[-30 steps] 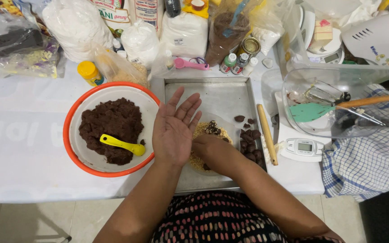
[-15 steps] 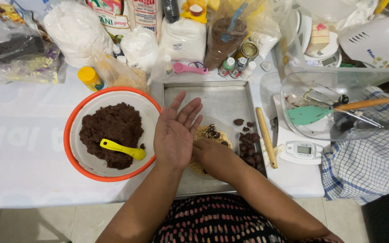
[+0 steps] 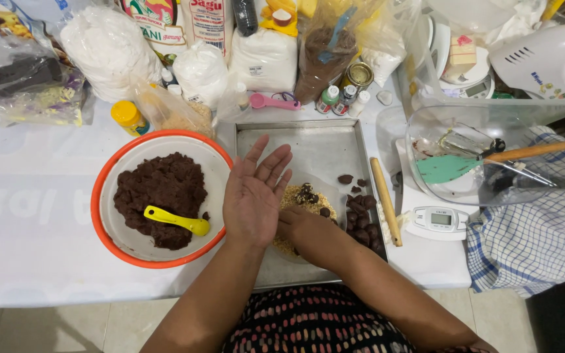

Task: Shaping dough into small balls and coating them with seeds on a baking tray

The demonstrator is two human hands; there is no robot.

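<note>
My left hand lies flat with fingers spread, palm down, over the left part of a metal baking tray. Beneath it sits my right hand, mostly hidden, so its grip cannot be made out. Both hands hover above a heap of tan crumbs with dark bits on the tray. Several dark brown dough balls lie along the tray's right side. Left of the hands stands an orange-rimmed white bowl of dark brown dough with a yellow spoon in it.
A wooden stick lies along the tray's right edge. A clear bowl with a green spatula and whisk stands to the right, above a small digital scale and a checked cloth. Bags, bottles and tins line the back.
</note>
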